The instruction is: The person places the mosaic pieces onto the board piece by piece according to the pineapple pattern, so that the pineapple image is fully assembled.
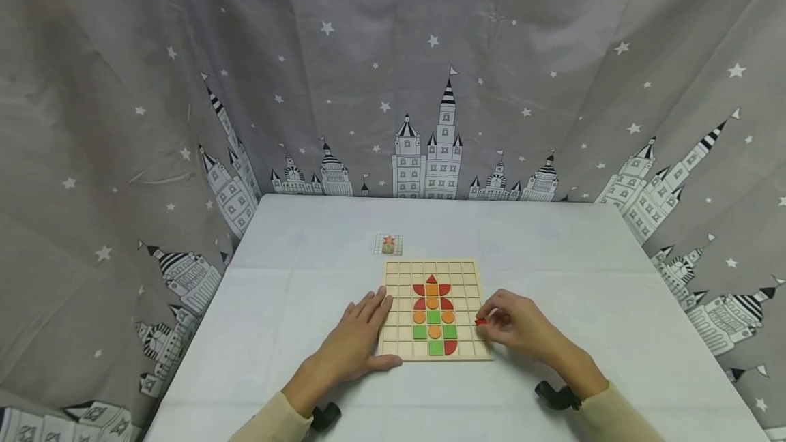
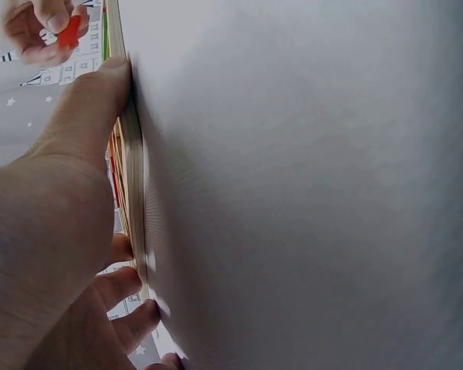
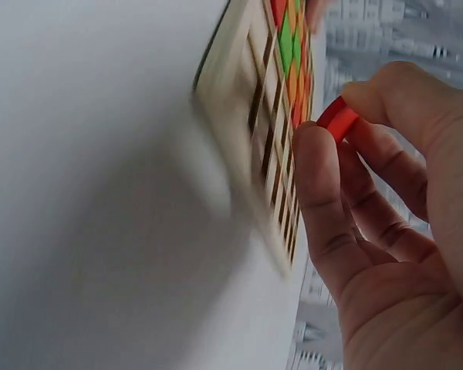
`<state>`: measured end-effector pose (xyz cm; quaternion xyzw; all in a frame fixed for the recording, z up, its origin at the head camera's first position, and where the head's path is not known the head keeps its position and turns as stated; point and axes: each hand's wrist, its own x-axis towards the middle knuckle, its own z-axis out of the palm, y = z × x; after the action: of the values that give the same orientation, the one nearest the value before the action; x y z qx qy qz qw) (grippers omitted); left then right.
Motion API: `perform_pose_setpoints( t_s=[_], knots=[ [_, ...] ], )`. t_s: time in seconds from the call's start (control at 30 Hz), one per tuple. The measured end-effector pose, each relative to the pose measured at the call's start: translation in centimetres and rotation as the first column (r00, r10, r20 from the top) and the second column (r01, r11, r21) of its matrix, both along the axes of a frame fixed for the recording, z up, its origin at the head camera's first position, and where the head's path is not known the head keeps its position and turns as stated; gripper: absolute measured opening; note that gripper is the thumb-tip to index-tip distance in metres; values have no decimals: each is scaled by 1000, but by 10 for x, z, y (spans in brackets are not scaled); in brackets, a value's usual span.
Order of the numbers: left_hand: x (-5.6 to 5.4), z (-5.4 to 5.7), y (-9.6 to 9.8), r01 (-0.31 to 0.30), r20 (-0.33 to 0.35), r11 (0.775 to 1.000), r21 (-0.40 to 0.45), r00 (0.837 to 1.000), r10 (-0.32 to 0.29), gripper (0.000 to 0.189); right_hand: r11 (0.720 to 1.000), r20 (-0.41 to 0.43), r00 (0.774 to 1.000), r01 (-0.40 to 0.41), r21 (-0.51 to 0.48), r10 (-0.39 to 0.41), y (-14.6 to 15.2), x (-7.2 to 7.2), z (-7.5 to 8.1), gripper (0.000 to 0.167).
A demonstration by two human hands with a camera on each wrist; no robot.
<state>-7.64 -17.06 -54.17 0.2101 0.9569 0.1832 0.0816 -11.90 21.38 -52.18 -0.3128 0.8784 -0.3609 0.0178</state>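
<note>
A square wooden grid board (image 1: 402, 305) lies on the white table, with red, orange and green pieces set in its middle columns. My left hand (image 1: 356, 336) rests at the board's left side, fingers spread along the edge and thumb at the near corner. Between thumb and fingers, my right hand (image 1: 518, 322) pinches a small red piece (image 3: 339, 120) over the board's right edge. The piece's full outline is partly hidden by the fingertips. At the near row, a green square (image 1: 436, 347) sits beside a red quarter-round piece (image 1: 450, 347).
Behind the board lies a small pattern card (image 1: 388, 245) showing a similar coloured figure on a grid. The white table (image 1: 276, 305) extends around both. A grey curtain (image 1: 381, 39) printed with castles and stars hangs at the back and sides.
</note>
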Motion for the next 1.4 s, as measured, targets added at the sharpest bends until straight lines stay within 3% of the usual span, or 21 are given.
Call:
perform_pose_setpoints(
  t_s=[0.2, 0.5, 0.63, 0.93, 1.4],
  knots=[
    [-1, -1, 0, -8, 13, 1000, -5, 1000, 8, 120, 992, 32, 992, -117, -50, 119, -38, 1, -1, 17],
    [-1, 0, 0, -1, -1, 1000, -5, 1000, 1, 119, 966, -15, 970, -242, -93, 242, -84, 2, -9, 15],
    [0, 1, 0, 8, -13, 1000, -7, 1000, -8, 120, 966, -31, 967, -255, -41, 254, -95, 5, -12, 14],
    [0, 0, 0, 10, -21, 1000, -4, 1000, -10, 119, 965, -194, 945, -259, 50, 264, -106, 10, -14, 12],
    [-1, -2, -1, 16, -25, 1000, -10, 1000, -16, 119, 965, -223, 942, -230, 123, 253, -108, 16, -16, 9]
  ],
)
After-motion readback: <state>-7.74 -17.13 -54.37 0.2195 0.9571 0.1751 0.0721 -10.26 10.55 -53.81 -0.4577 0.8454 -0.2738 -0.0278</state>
